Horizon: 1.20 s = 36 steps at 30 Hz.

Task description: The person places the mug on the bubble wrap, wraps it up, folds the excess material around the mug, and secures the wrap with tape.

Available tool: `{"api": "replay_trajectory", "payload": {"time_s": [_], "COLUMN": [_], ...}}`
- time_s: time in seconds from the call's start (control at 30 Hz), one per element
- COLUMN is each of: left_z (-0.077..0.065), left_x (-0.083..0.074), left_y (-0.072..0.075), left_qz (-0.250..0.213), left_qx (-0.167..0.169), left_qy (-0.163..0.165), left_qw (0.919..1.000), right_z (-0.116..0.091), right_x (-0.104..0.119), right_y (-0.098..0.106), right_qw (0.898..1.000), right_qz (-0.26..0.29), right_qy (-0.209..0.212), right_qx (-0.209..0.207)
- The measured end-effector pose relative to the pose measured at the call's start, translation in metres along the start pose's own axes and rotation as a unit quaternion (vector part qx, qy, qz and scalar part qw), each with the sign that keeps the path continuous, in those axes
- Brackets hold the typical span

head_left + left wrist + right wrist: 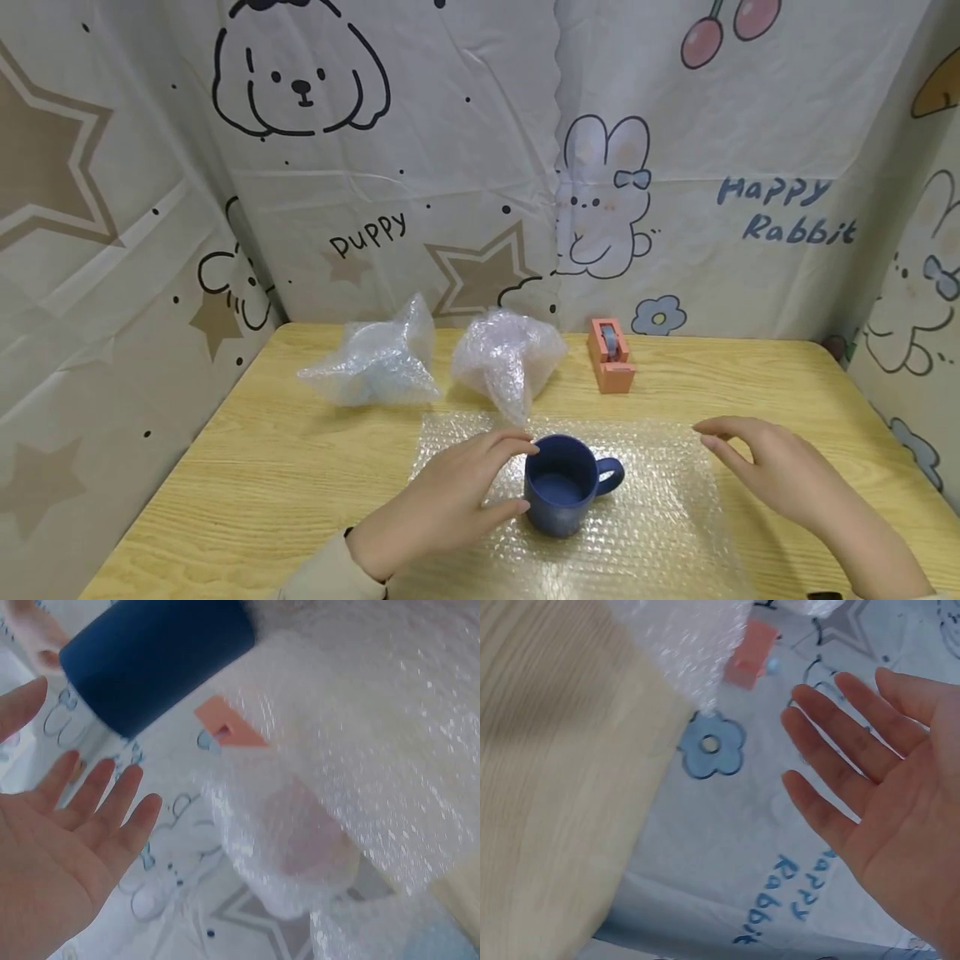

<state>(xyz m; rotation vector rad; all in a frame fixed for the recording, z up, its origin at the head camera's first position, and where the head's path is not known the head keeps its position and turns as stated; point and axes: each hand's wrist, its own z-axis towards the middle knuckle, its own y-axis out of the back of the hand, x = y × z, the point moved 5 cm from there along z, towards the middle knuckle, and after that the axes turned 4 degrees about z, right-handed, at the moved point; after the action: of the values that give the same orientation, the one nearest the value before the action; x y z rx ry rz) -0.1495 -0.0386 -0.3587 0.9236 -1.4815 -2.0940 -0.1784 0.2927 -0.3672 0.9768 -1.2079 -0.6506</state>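
A dark blue mug (558, 487) stands upright on a flat sheet of bubble wrap (652, 517), its handle turned to the right. My left hand (465, 492) is at the mug's left side, thumb and fingers spread. The left wrist view shows that hand (67, 847) with its palm facing the mug (161, 660) and a gap between them; whether a fingertip touches it I cannot tell. Over the sheet's right edge hovers my right hand (776, 467), holding nothing. In the right wrist view its fingers (840, 765) are loosely extended.
Two bubble-wrapped bundles, one at the left (378, 358) and one in the middle (506, 354), sit toward the back of the wooden table (247, 467). Right of them is an orange tape dispenser (613, 375). A printed cloth (465, 142) hangs behind the table and along both sides.
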Motion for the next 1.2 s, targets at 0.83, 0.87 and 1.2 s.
{"api": "replay_trajectory", "payload": {"time_s": [0.83, 0.87, 1.2], "left_z": [-0.027, -0.027, -0.03], "left_x": [0.002, 0.002, 0.002], "left_y": [-0.002, -0.003, -0.007], "left_qz": [-0.019, -0.02, -0.018], "left_qx": [-0.01, -0.008, -0.002], "left_qy": [-0.008, -0.008, 0.003], "left_qw": [0.9997, 0.9997, 0.9998], "right_z": [0.045, 0.045, 0.039], "right_x": [-0.05, -0.05, -0.058], "right_y": [-0.033, -0.033, -0.035], "right_qw": [0.986, 0.985, 0.981], "right_qz": [0.154, 0.159, 0.164], "right_qy": [-0.01, -0.014, -0.043], "right_qx": [0.067, 0.067, 0.1]}}
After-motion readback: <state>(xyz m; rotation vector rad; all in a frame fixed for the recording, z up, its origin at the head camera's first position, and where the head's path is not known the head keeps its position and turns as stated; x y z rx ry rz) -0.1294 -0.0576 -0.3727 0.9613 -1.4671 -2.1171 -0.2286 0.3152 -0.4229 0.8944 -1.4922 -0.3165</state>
